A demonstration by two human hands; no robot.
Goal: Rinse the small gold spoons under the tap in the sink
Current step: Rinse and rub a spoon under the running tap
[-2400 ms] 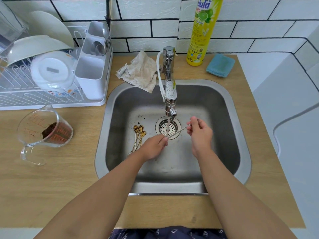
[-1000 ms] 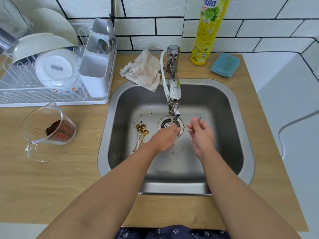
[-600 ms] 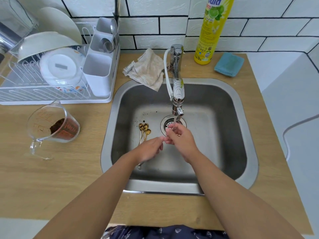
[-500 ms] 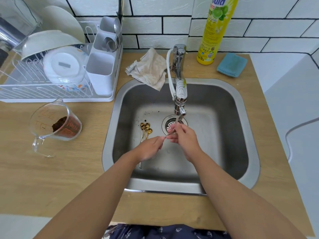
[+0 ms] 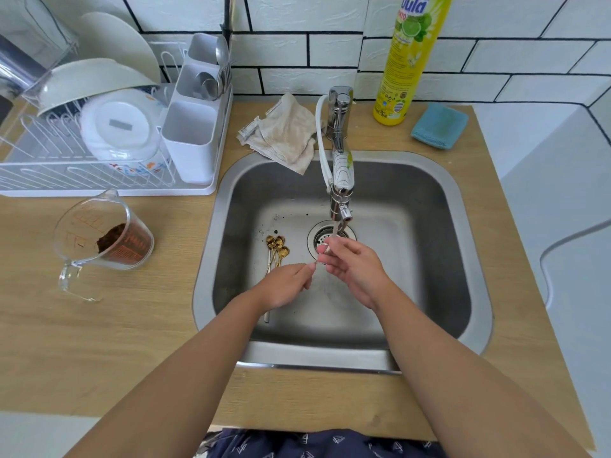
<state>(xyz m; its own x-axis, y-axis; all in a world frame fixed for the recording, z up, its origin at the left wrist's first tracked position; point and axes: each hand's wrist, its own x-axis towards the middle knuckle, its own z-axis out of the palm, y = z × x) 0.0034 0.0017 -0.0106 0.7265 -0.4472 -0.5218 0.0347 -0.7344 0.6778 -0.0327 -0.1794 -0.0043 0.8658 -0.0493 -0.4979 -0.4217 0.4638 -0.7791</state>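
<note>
A thin stream of water falls from the tap [image 5: 340,180] over the drain [image 5: 322,234] of the steel sink [image 5: 439,200]. Under the stream both hands hold one small spoon [image 5: 321,257]: my left hand [image 5: 287,284] pinches its handle end, and my right hand [image 5: 350,266] has its fingers curled round the other end, hiding it. Several small gold spoons [image 5: 277,247] lie in a bunch on the sink floor, just left of the drain and beyond my left hand.
A dish rack [image 5: 82,173] with bowls and a white cutlery holder [image 5: 191,140] stands at the back left. A glass measuring jug [image 5: 102,239] holding brown grounds sits left of the sink. Behind the sink lie a beige cloth [image 5: 287,133], a yellow detergent bottle [image 5: 410,57] and a blue sponge [image 5: 439,125].
My right hand has slid along the spoon from its far handle end to meet my left hand under the water stream. The bunch of gold spoons has not moved.
</note>
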